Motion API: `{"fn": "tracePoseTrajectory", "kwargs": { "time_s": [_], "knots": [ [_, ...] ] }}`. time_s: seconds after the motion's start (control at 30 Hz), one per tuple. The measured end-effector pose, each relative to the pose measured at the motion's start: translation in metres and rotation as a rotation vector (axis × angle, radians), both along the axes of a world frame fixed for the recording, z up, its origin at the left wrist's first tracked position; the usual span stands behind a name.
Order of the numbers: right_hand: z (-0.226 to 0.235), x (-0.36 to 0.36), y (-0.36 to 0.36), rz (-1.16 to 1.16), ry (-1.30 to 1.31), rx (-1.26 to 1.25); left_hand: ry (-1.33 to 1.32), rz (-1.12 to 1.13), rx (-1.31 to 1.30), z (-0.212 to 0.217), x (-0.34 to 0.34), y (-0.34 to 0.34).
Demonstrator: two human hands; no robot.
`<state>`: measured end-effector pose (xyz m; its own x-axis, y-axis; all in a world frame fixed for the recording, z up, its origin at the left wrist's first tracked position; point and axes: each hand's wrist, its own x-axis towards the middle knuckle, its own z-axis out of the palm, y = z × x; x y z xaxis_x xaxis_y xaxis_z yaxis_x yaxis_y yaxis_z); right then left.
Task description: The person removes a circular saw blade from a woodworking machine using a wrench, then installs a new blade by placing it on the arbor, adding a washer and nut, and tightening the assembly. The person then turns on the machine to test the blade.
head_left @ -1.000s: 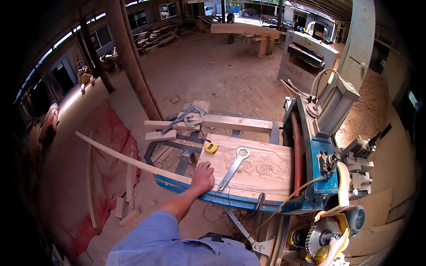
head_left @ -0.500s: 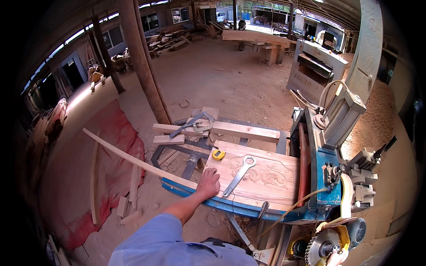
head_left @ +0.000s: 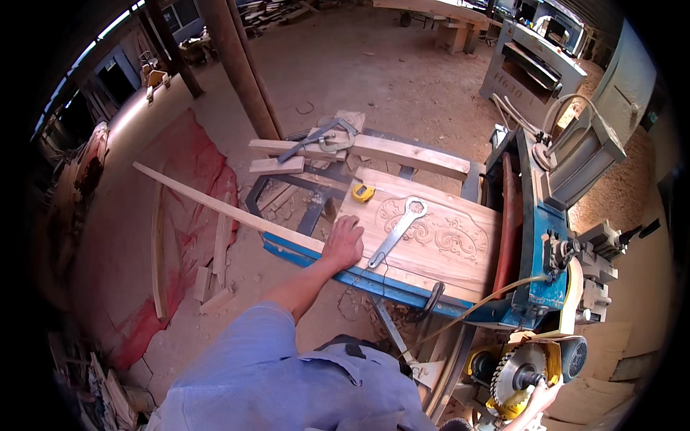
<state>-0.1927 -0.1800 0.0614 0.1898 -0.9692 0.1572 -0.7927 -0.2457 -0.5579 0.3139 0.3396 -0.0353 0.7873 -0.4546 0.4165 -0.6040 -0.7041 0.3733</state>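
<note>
A: Left hand [head_left: 343, 243] — what's the grip?

B: I see it lying flat, palm down, fingers loose, on the near left corner of the carved wooden panel [head_left: 431, 233]. It clasps nothing. The end of the long thin wood strip [head_left: 223, 208] sits right at it, running off up-left over the floor.

A: Right hand?

B: The right hand [head_left: 537, 402] is only partly in view at the bottom edge, by the circular saw blade [head_left: 519, 373]. I can't tell whether it's clasping anything.

A: Containers?

B: I see no bin or box close by. On the panel lie a flat metal wrench [head_left: 397, 231], just right of the hand, and a yellow tape measure [head_left: 363, 192] at the far edge.

A: Surface, room?

B: The panel rests on a blue machine table [head_left: 535, 237]. Behind it, planks [head_left: 402, 153] cross a metal frame. Sawdust-covered floor, a red sheet [head_left: 183, 215] at left with offcuts, a wooden post [head_left: 241, 68], and a grey machine [head_left: 532, 65] far back.
</note>
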Motion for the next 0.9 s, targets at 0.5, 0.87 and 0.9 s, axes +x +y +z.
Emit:
{"fn": "tracePoseTrajectory", "kwargs": {
  "time_s": [0.5, 0.87, 0.9],
  "knots": [
    [-0.044, -0.03, -0.028, 0.183, 0.345, -0.3, -0.022, -0.019, 0.008, -0.011, 0.007, -0.01],
    [-0.012, 0.088, 0.201, 0.022, -0.127, -0.239, -0.011, -0.059, -0.033, 0.003, 0.009, 0.001],
    [-0.021, 0.104, 0.229, 0.056, -0.278, -0.139, 0.006, -0.066, -0.032, 0.003, 0.01, 0.002]
  ]
}}
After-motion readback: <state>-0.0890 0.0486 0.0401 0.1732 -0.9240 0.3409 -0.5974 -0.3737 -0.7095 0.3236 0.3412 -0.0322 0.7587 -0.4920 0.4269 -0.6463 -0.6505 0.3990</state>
